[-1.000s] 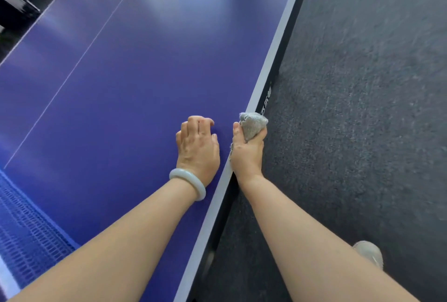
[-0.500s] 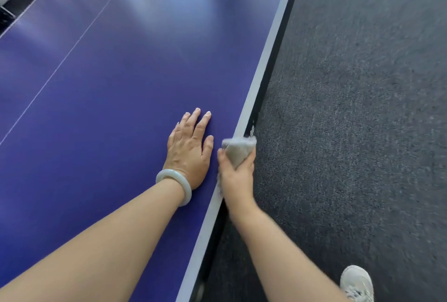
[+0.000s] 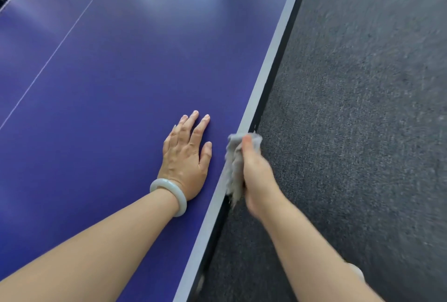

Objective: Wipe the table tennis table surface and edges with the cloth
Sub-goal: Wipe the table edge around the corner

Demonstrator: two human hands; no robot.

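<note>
The blue table tennis table [image 3: 108,83] fills the left of the view, with a white line along its right edge [image 3: 273,57]. My left hand [image 3: 186,156] lies flat on the blue top near that edge, fingers straight, a pale bangle on the wrist. My right hand [image 3: 258,175] grips a grey cloth [image 3: 233,168] and holds it against the table's right edge. The cloth folds over the edge; my fingers beneath it are hidden.
Dark grey carpet [image 3: 362,132] covers the floor to the right of the table. A thin white centre line [image 3: 60,45] crosses the table top. Part of a light shoe [image 3: 358,271] shows behind my right forearm.
My left hand went from curled to flat on the table. My right hand slid the cloth along the edge, which the net leaving view shows.
</note>
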